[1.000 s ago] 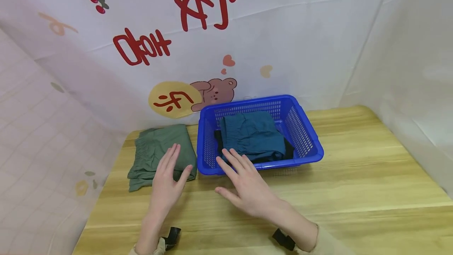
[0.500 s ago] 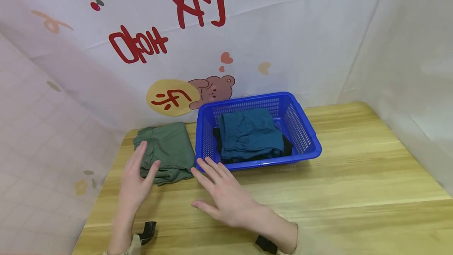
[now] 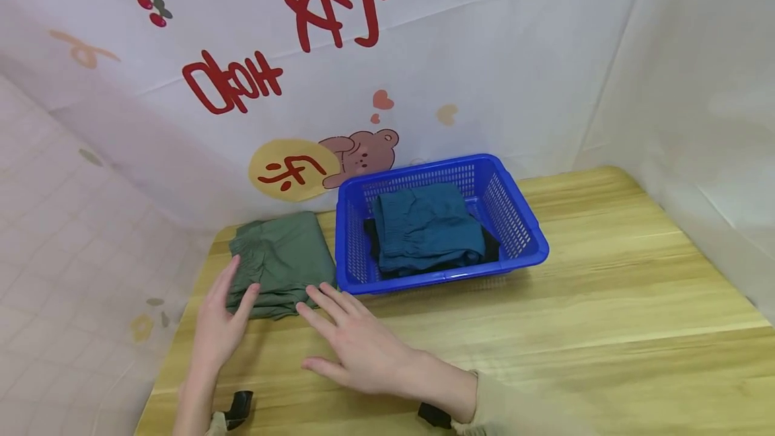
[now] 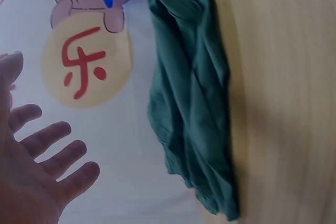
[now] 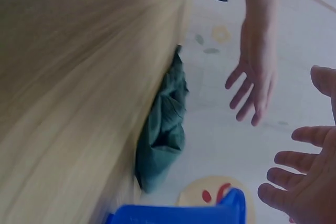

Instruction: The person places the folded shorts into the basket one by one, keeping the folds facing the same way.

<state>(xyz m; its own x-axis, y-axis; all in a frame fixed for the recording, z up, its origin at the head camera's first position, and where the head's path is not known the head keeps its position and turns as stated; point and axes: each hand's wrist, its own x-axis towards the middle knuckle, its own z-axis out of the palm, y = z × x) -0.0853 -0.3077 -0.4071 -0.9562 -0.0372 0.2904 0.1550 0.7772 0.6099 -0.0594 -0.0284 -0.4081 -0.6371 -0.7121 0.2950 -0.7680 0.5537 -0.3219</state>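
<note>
A folded green garment with a gathered elastic waistband (image 3: 281, 258) lies on the table left of a blue plastic basket (image 3: 445, 276). My left hand (image 3: 219, 321) hovers at its near left corner, fingers extended and thumb apart. My right hand (image 3: 360, 345) is held over the table in front of the basket's near left corner, fingers spread and holding nothing. In the left wrist view the green garment (image 4: 191, 87) stands apart from the open left hand (image 4: 42, 166). The right wrist view shows both hands empty above the garment (image 5: 163, 129).
Inside the basket lies a folded teal garment with an elastic waistband (image 3: 430, 227), on top of a black cloth (image 3: 492, 247). The wooden table (image 3: 617, 274) meets a printed white wall cloth (image 3: 514, 73) at the back and sides.
Both hands have moved left and slightly down in the head view, away from the basket and toward the near side of the green garment. Basket and garments have stayed in place.
</note>
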